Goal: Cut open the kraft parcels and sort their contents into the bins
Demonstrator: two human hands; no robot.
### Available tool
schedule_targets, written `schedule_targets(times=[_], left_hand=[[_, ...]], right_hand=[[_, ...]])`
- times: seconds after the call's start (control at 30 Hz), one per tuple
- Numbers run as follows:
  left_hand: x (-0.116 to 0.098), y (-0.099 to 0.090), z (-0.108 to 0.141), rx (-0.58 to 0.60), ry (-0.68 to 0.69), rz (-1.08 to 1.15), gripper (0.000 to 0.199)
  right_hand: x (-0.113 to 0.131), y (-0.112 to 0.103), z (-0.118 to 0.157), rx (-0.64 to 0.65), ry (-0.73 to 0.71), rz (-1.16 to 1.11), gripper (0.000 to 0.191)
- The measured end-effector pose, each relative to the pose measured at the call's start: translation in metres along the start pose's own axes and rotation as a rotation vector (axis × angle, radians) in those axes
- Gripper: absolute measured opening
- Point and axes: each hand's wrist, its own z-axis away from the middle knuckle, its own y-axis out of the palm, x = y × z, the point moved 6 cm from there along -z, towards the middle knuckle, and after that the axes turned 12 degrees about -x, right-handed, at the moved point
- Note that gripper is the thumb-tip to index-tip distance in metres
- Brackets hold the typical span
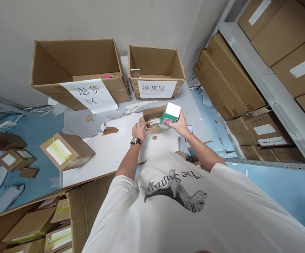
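Observation:
My right hand grips a green and white product box with a pink patch on its side. It holds this box tilted over the right end of a small open cardboard box on the table. My left hand, with a dark beaded bracelet on its wrist, is closed on the left end of the cardboard box. Some pale, crumpled-looking contents show inside; what they are I cannot make out. Partly hidden behind my right wrist is what looks like a phone.
Two large open cartons with paper signs, a wider one and a smaller one, stand at the table's back. A taped carton sits at the left edge. Shelving with cartons rises on the right. A bin of parcels is at lower left.

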Motion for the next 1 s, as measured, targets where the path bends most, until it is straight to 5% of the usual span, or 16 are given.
schedule_targets(times=[0.2,0.5,0.67,0.8,1.0], left_hand=[[-0.010,-0.014,-0.011,-0.049,0.021,-0.049,0.079],[-0.012,-0.039,0.045,-0.251,0.006,0.158,0.066],[-0.017,-0.026,0.079,-0.083,0.170,0.401,0.067],[-0.013,-0.011,0.097,0.048,0.169,0.487,0.083],[-0.014,0.003,0.100,0.049,0.161,0.532,0.099]], right_hand=[[-0.024,0.019,0.042,0.176,0.116,-0.074,0.090],[-0.080,0.057,0.093,0.328,0.229,-0.065,0.080],[-0.105,0.072,0.102,0.389,0.151,0.079,0.076],[-0.115,0.077,0.107,0.397,0.069,0.149,0.076],[-0.112,0.081,0.115,0.413,0.019,0.179,0.086]])
